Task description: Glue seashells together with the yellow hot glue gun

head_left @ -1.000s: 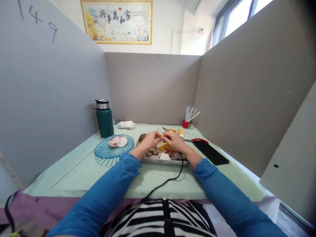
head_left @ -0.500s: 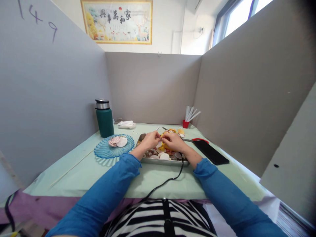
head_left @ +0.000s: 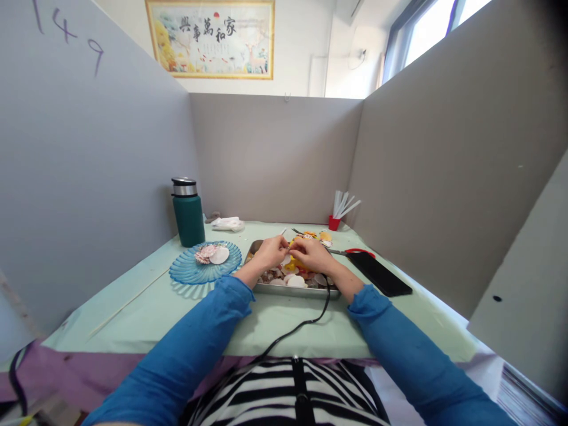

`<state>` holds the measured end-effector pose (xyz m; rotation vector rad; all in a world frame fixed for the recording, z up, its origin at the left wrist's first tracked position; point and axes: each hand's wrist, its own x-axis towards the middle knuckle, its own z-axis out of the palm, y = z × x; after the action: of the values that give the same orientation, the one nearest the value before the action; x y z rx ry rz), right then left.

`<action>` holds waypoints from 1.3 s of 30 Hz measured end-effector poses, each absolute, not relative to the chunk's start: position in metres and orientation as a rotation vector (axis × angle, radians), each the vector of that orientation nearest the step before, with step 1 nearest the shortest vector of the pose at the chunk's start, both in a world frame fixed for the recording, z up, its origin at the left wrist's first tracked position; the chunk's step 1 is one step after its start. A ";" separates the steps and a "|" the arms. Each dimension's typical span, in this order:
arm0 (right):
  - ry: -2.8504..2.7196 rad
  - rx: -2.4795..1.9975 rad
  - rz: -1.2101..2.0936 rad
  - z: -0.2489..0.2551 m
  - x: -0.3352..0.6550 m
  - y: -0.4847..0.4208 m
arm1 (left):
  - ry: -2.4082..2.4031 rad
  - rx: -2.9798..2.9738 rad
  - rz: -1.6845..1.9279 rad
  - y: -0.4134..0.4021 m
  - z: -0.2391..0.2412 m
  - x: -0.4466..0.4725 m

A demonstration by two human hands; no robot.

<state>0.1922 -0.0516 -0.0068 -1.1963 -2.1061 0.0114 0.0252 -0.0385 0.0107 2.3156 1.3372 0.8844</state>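
Note:
My left hand (head_left: 271,251) and my right hand (head_left: 309,254) meet over a metal tray (head_left: 277,290) of shells. Both have their fingertips pinched together, almost touching. What lies between them is too small and hidden to name; a pale piece shows just below the fingers. Under my right hand is a yellow tool (head_left: 293,264), mostly covered, which looks like a glue gun. A black cord (head_left: 306,322) runs from the tray toward my lap. White shells (head_left: 296,281) lie at the tray's near side.
Left of the tray, a blue scalloped plate (head_left: 184,269) holds several shells, with a green bottle (head_left: 189,219) behind it. To the right are a black phone (head_left: 379,273) and red-handled scissors (head_left: 361,252). A red cup (head_left: 334,223) holds white sticks. Grey partitions (head_left: 275,154) enclose the table.
My fingers have shifted very slightly at the pinch. Otherwise the hands and the things around them stay where they were.

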 end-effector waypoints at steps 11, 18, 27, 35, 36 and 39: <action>-2.110 -1.182 0.004 -0.009 0.193 -0.049 | 1.324 2.310 0.887 -0.040 0.012 0.025; -2.112 -1.184 0.001 -0.008 0.193 -0.050 | 1.335 2.272 0.892 -0.042 0.013 0.025; -2.112 -1.176 0.029 -0.009 0.194 -0.048 | 1.327 2.326 0.896 -0.040 0.011 0.025; -2.107 -1.173 0.019 -0.009 0.193 -0.049 | 1.343 2.317 0.873 -0.041 0.013 0.025; -2.106 -1.174 0.016 -0.009 0.193 -0.049 | 1.338 2.319 0.879 -0.041 0.012 0.025; -2.104 -1.181 0.014 -0.010 0.194 -0.049 | 1.329 2.322 0.887 -0.041 0.012 0.025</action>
<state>0.1939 -0.0487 -0.0096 -1.1810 -2.1036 0.0137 0.0249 -0.0410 0.0122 2.3224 1.3288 0.8869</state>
